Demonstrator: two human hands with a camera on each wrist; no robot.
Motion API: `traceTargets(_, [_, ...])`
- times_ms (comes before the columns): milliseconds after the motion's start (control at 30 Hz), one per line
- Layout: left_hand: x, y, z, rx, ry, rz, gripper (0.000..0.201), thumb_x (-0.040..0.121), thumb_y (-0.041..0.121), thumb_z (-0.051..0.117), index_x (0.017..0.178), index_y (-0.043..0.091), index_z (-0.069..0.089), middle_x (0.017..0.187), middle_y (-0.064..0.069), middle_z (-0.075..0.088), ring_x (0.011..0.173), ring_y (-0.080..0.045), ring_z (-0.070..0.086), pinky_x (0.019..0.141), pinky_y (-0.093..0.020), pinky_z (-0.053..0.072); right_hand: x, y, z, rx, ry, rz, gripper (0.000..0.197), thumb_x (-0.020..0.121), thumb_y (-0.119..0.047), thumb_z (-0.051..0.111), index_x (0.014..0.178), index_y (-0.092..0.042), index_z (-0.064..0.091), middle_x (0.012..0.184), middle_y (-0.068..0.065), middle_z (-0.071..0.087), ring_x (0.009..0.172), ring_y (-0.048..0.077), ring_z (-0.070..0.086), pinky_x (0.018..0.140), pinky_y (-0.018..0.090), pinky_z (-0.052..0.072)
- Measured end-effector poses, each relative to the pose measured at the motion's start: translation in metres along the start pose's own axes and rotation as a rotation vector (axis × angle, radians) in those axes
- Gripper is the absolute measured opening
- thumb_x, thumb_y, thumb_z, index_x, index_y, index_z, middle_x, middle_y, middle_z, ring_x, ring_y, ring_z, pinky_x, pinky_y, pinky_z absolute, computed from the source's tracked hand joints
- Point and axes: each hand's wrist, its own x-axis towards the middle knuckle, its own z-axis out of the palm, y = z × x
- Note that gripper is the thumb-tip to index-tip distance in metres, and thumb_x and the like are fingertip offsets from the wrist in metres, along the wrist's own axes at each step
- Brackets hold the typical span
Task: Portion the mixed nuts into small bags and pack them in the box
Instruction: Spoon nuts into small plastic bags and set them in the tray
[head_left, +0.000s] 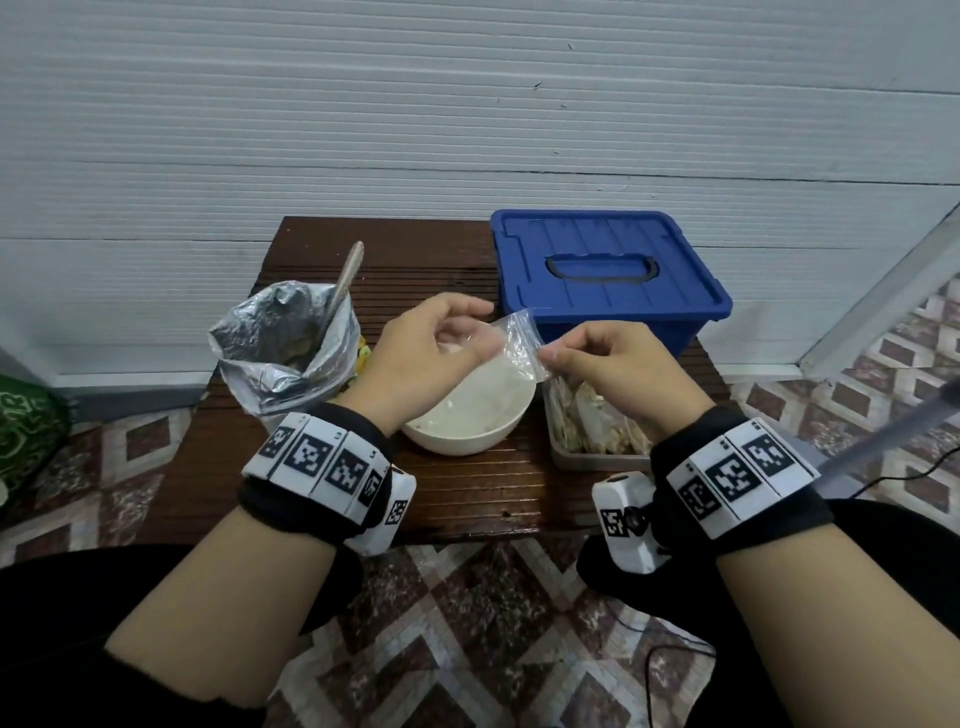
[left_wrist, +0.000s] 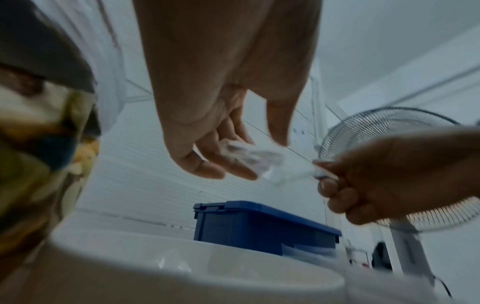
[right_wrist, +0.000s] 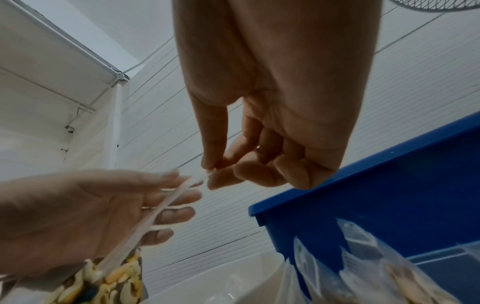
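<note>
Domestic room, floor-level work area. A low dark wooden bench (head_left: 467, 499) stands on patterned brown-and-white floor tiles (head_left: 467, 623) against a white ribbed panel wall (head_left: 363, 104); a standing fan (left_wrist: 389, 131) is at 3 o'clock, a green cushion (head_left: 26, 431) at 9 o'clock.

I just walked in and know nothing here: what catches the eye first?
Two hands, left hand and right hand, pinch a small empty clear plastic bag above a white round bowl. Behind stands a closed blue plastic box; at left, a crumpled silver foil pouch.
</note>
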Motion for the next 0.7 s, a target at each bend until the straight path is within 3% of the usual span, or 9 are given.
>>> traceTargets(67, [-0.003,0.004,0.003,0.202,-0.027,0.128,0.064,0.068,0.052,0.077,0.125,0.038,0.053,0.116,0.022,0.061,0.114,0.005,0.05,0.099,-0.015,0.033,-0.001,-0.002,0.001,0.027,0.004,-0.01,0.013,0.085,-0.024,0.069,0.08,-0.012,0.07,0.081,0.001,0.073,0.076,0.004,0.065,0.075,0.024,0.049])
traceTargets(133, [-0.006,0.007,0.008,0.435,-0.04,0.243,0.083,0.061,0.065,0.073,0.134,0.038,0.046,0.129,0.022,0.051,0.126,-0.001,0.041,0.105,-0.025,0.02,-0.002,-0.004,0.002,0.048,-0.004,-0.018,0.013,0.085,-0.022,0.069,0.079,-0.01,0.07,0.079,0.001,0.073,0.072,0.0,0.064,0.071,0.02,0.046])
traceTargets(233, [-0.007,0.008,0.013,0.539,0.031,0.269,0.077,0.065,0.065,0.07,0.133,0.036,0.047,0.131,0.02,0.049,0.127,-0.002,0.038,0.098,-0.022,0.011,-0.003,-0.005,0.004,0.047,-0.015,-0.024,0.014,0.086,-0.02,0.068,0.08,-0.007,0.07,0.08,0.0,0.073,0.07,-0.006,0.062,0.069,0.017,0.043])
traceTargets(433, [-0.009,0.005,0.013,0.419,0.02,0.271,0.068,0.064,0.061,0.073,0.125,0.037,0.052,0.121,0.024,0.05,0.122,0.001,0.042,0.1,-0.026,0.014,-0.002,-0.005,0.006,0.043,-0.002,0.004,0.022,0.091,-0.029,0.061,0.089,-0.009,0.071,0.068,-0.008,0.068,0.056,-0.008,0.054,0.056,0.008,0.043])
traceTargets(567, [-0.01,0.005,0.011,0.326,0.003,0.287,0.066,0.063,0.056,0.077,0.122,0.039,0.053,0.122,0.022,0.054,0.121,0.001,0.044,0.109,-0.035,0.02,-0.001,-0.006,0.006,0.062,-0.016,0.021,0.021,0.092,-0.028,0.061,0.083,-0.012,0.071,0.063,-0.011,0.067,0.053,-0.007,0.052,0.051,0.006,0.038])
traceTargets(700, [-0.009,0.002,0.011,0.258,-0.036,0.311,0.068,0.057,0.069,0.069,0.118,0.045,0.051,0.12,0.022,0.057,0.119,0.003,0.048,0.108,-0.049,0.031,-0.002,-0.006,0.007,0.123,-0.044,0.033,0.024,0.091,-0.027,0.06,0.081,-0.009,0.072,0.064,-0.009,0.067,0.055,-0.002,0.051,0.054,0.011,0.037])
